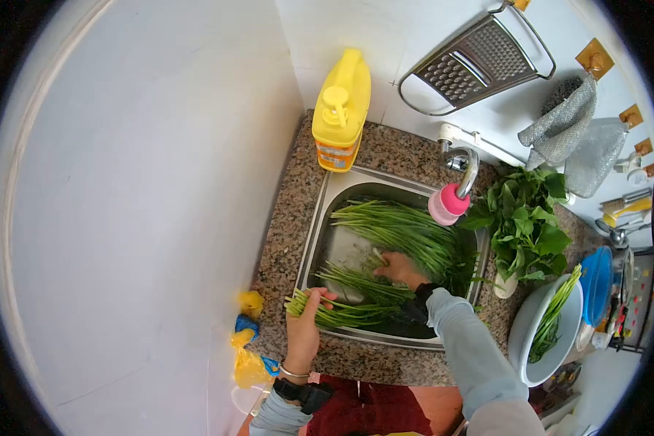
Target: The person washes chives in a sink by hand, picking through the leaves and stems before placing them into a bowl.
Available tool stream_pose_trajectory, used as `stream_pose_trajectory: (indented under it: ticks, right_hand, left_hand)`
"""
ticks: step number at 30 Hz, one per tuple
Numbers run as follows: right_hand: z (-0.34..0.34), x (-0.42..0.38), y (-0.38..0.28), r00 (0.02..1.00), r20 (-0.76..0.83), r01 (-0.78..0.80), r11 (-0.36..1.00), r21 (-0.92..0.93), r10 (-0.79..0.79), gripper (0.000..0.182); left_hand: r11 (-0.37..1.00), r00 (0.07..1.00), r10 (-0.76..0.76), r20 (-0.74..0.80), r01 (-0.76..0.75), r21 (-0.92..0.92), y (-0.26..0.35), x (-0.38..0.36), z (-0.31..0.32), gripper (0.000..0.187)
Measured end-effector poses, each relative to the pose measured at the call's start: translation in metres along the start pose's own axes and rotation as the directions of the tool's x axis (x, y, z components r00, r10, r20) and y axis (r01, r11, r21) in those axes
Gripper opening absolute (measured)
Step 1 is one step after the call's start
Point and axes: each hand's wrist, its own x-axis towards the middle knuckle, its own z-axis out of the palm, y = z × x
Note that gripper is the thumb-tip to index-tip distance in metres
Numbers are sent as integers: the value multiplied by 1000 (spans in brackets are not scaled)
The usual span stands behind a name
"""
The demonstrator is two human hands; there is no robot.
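At the near left corner of the steel sink (314,254), my left hand (305,327) is closed around a bunch of long green vegetable stalks (356,315). The pale cut ends stick out past its fingers, and the other end trails into the sink. My right hand (402,269) reaches into the middle of the sink, fingers pinched on pale stalk ends (378,256). Its fingertips are partly hidden. A larger bundle of the same stalks (400,227) lies along the far side of the sink, in what looks like water.
A pink-headed faucet (449,205) overhangs the sink's far right. Behind the left corner stands a yellow jug (341,112). Leafy greens (527,225) and a white bowl (519,341) with stalks sit right. A metal grater (479,62) hangs on the wall.
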Motion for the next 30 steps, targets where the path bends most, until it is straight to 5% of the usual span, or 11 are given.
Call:
stream_pose_trajectory:
  ticks: [3,4,6,13,15,19,22,24,30]
  right_hand:
    - [-4,-12,6,995,-92,25,969,-244,-49,38]
    - [-4,-10,7,994,-95,22,970,-241,-47,38]
    - [-2,-4,11,992,-103,84,992,91,-75,37]
    - [9,-8,28,955,-283,60,991,-123,-93,32]
    - [8,-19,11,965,-204,224,919,325,-163,31]
    - [-7,-45,-39,965,-142,261,862,435,-221,29]
    - [-13,-60,-67,940,-240,317,877,361,-241,28]
    - [-3,-55,-67,820,-417,554,724,411,-391,27]
    - [14,-47,-72,860,-404,510,570,644,-313,26]
  left_hand:
    - [1000,1000,12,9,-12,18,-3,4,-1,24]
    - [1000,1000,6,12,-6,6,-3,5,0,24]
    - [1000,1000,-2,14,2,-4,-3,6,0,24]
    - [999,999,-20,34,19,40,-6,16,3,24]
    - [998,999,-23,38,21,59,-9,20,8,24]
    - [986,993,-78,92,63,156,-20,34,22,23]
    - [975,996,-86,29,78,209,-32,42,36,29]
    - [980,996,-85,29,79,183,-44,48,41,29]
    - [983,991,-136,18,132,126,-53,48,52,31]
